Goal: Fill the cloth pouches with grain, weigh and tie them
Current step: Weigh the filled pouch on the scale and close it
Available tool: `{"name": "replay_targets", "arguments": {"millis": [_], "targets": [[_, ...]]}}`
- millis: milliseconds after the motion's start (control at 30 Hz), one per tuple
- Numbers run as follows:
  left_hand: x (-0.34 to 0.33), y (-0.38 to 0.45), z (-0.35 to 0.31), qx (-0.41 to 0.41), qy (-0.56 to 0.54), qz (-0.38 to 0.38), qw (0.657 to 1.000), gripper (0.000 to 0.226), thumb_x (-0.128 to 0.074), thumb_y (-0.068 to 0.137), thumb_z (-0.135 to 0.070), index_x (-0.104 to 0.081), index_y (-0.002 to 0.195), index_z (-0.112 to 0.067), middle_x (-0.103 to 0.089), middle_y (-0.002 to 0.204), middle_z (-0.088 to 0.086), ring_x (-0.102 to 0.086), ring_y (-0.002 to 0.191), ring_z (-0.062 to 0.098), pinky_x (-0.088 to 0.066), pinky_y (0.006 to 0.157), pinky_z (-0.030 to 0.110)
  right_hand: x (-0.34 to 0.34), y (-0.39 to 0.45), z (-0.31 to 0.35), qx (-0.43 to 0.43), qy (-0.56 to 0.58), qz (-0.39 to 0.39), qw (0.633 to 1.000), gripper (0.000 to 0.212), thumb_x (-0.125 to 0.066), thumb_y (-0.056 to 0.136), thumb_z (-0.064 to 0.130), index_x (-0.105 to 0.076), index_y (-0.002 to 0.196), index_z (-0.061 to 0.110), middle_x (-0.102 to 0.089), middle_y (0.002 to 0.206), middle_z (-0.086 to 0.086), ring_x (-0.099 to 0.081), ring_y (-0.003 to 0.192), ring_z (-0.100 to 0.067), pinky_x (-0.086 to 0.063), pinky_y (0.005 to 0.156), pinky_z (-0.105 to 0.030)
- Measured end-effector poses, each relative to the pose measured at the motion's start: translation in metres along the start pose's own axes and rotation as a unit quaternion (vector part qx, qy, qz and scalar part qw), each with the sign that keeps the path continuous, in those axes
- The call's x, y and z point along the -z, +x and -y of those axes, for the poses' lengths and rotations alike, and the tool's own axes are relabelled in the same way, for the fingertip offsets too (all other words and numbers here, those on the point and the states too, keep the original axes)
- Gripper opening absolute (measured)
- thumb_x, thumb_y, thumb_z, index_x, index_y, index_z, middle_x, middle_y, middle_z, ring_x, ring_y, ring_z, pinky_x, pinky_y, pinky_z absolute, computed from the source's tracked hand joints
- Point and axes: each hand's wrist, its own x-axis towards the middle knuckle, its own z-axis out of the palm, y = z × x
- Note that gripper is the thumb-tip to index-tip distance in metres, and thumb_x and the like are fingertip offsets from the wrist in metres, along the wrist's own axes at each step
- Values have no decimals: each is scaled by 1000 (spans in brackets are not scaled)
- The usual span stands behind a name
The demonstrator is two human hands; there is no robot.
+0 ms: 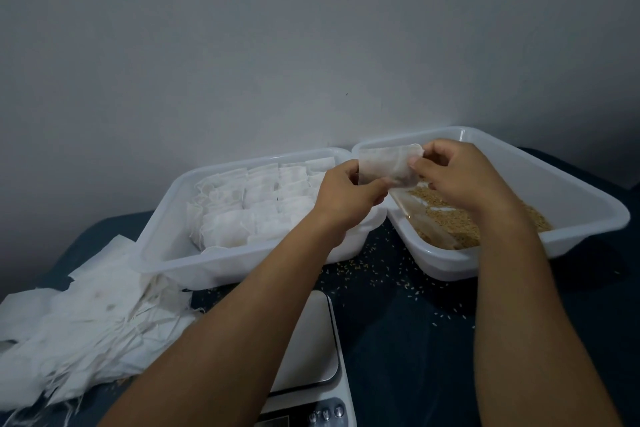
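Observation:
A flat white cloth pouch [384,165] is held up between both hands, above the gap between two white trays. My left hand [346,196] pinches its lower left edge with thumb and fingers. Its upper right corner is pinched by my right hand [457,173]. The right tray [585,208] holds a thin layer of brown grain [450,215]. The left tray [162,253] is packed with several filled white pouches [249,204]. A white digital scale [311,354] lies near me, partly hidden under my left forearm.
A heap of empty white pouches with loose strings [79,322] lies at the left on the dark blue table cover [408,340]. Spilled grains [374,274] are scattered between the trays and the scale. A grey wall stands right behind the trays.

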Motion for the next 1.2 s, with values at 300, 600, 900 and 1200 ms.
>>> {"name": "replay_targets", "arguments": {"millis": [300,600,900,1200], "targets": [[3,1,1,14,-8,2,1000,20,-79,90,-13,-73,109,-12,-77,96,8,-74,86,17,-64,89,37,0,1,-3,-22,-38,7,999,13,-68,98,37,-71,90,28,-74,90,2,-71,88,-27,-60,83,-50],[14,-17,5,24,-20,17,999,26,-79,91,-16,-70,114,-14,-75,106,11,-76,97,22,-65,84,35,-5,-2,17,66,10,-26,997,9,-68,99,38,-72,93,33,-72,89,13,-67,84,-5,-55,76,-28],[59,-78,17,-45,44,33,997,21,-78,93,-28,-72,113,-25,-77,99,-7,-72,91,7,-58,80,24,-32,-27,76,180,-11,174,968,8,-83,88,34,-81,92,41,-77,92,21,-71,91,1,-52,82,-23],[110,-131,43,-33,-35,-125,991,16,-71,99,-24,-80,101,-12,-77,94,16,-72,92,30,-57,89,49,-93,-52,106,221,-86,262,936,30,-74,93,46,-71,122,38,-72,101,24,-65,97,9,-48,78,-5]]}}
